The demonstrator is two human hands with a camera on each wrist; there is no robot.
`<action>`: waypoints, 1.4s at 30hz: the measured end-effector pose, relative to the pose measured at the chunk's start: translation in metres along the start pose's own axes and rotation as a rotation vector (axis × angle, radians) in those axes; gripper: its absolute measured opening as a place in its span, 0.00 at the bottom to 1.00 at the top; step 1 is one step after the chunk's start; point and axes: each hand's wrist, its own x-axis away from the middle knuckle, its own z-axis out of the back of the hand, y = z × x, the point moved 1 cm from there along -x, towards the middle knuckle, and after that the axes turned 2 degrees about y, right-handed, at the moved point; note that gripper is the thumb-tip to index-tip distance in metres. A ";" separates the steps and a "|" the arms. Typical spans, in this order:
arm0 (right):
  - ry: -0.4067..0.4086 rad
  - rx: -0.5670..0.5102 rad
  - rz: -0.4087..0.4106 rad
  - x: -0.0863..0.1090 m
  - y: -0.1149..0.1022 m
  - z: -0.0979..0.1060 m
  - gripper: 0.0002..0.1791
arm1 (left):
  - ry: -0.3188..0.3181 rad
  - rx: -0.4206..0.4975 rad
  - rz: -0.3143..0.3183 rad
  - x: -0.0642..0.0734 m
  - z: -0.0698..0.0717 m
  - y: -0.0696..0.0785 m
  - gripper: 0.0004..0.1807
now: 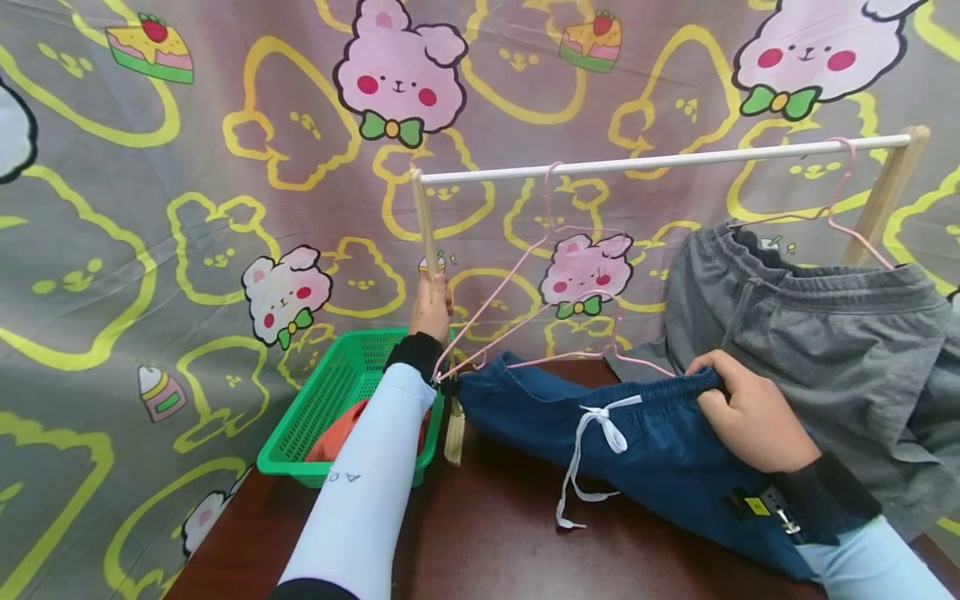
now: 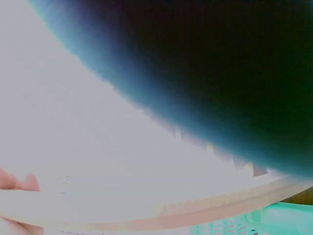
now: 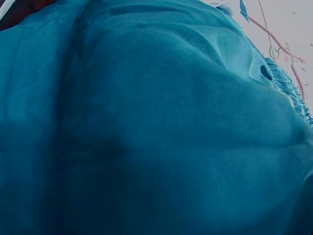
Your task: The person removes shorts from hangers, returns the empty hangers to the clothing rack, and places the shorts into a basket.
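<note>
My left hand (image 1: 431, 307) grips the left wooden post (image 1: 424, 221) of a small clothes rack; in the left wrist view its fingertips (image 2: 19, 182) show beside the post. My right hand (image 1: 750, 408) pinches the waistband of blue shorts (image 1: 645, 442) at its right end. A white drawstring (image 1: 606, 425) hangs tied from their front. A pink hanger (image 1: 551, 358) runs along the waistband opening. Another pink hanger (image 1: 501, 287) hangs on the white rail (image 1: 480, 175), its lower left corner by my left wrist. Blue cloth fills most of the right wrist view.
Grey shorts (image 1: 810, 333) hang from a pink hanger (image 1: 840, 200) at the rail's right end. On the left, a green basket (image 1: 281, 446) holds orange cloth (image 1: 337, 433). The dark brown table (image 1: 495, 533) lies beneath, with a patterned curtain (image 1: 210, 167) behind.
</note>
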 end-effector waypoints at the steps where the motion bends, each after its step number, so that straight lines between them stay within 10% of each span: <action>1: 0.003 -0.002 0.004 0.000 0.000 0.000 0.17 | 0.001 0.000 -0.001 0.000 0.000 0.000 0.18; 21: 0.047 -0.019 -0.006 -0.006 -0.003 0.012 0.15 | -0.041 -0.092 0.017 -0.003 0.006 0.009 0.23; 31: 0.017 -0.035 0.000 -0.005 -0.002 0.005 0.16 | -0.163 -0.352 0.020 -0.004 0.028 0.025 0.26; 42: -0.006 -0.060 -0.023 -0.008 -0.006 0.003 0.14 | -0.200 -0.357 -0.020 0.017 0.052 0.045 0.29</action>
